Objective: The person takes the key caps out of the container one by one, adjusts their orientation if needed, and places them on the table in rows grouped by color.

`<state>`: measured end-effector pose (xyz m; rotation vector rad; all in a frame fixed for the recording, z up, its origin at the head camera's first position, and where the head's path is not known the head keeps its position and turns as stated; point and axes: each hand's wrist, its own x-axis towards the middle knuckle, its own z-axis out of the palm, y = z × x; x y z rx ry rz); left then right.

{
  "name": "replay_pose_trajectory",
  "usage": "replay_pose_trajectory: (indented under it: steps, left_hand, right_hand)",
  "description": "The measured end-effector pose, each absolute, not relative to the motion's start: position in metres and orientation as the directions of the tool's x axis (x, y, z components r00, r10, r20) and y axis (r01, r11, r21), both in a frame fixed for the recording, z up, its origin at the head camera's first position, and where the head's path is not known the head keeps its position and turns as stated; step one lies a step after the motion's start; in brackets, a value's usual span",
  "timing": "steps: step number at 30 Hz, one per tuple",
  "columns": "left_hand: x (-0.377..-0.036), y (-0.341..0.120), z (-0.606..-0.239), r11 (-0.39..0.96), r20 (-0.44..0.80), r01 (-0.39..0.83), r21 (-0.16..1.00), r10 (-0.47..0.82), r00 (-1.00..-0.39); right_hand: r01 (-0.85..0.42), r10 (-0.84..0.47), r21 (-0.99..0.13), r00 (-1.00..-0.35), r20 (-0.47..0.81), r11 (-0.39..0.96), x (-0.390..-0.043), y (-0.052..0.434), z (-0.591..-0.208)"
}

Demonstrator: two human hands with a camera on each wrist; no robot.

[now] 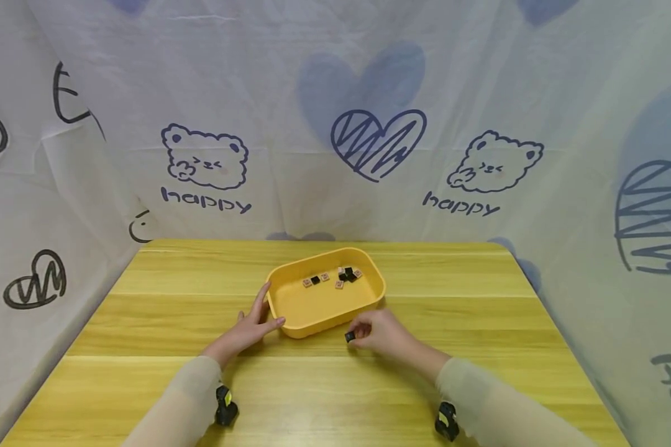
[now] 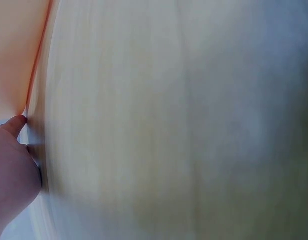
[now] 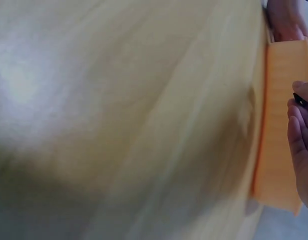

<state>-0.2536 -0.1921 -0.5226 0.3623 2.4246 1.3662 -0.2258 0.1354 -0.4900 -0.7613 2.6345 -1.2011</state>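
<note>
On the yellow wooden table (image 1: pixel 145 323) a shallow yellow plastic tray with rounded corners (image 1: pixel 313 310) sits near the middle, turned so that its long side runs from about 8 o'clock to 2 o'clock. Inside it, toward the far wall at roughly 1 o'clock from the tray's centre, lies a scatter of small square tiles, some black and some tan (image 1: pixel 335 277). The left hand (image 1: pixel 251 328) rests against the tray's near-left corner at about 8 o'clock, fingers straight and laid along the outer wall and thumb on the near rim, steadying rather than gripping; the left wrist view shows only a thumb tip by the orange-yellow wall, much blurred. The right hand (image 1: pixel 383 333) lies on the table just outside the tray's near wall at about 5 o'clock, its fingers curled and pinching a small black square piece (image 1: pixel 350 336) at the fingertips; the right wrist view confirms a dark chip (image 3: pixel 300 99) held between thumb and finger close to the tray wall. The step in hand looks like carrying this black piece to join the others. The next move would probably call for lifting it clear of the rim toward 11 o'clock and releasing over the tray floor, while the left hand holds the tray against sliding.
</note>
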Motion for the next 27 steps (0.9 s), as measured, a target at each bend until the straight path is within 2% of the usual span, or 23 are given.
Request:
replay_pose_trajectory:
  steps: [5,17,27]
  left_hand:
    - [-0.253,-0.193,-0.523,0.509,-0.161,0.059,0.859,0.377,-0.912]
    - [-0.251,-0.192,-0.522,0.509,-0.179,0.042,0.860,0.378,-0.908]
    - [-0.250,-0.193,-0.520,0.522,-0.186,0.043,0.852,0.378,-0.907]
  right_hand:
    - [-0.317,-0.474,-0.761,-0.880,0.014,0.566,-0.224,0.134,-0.502]
    - [-0.361,-0.467,-0.690,-0.884,0.039,0.627,-0.225,0.137,-0.515]
    - [-0.386,-0.470,-0.687,-0.880,0.074,0.615,-0.221,0.141,-0.518]
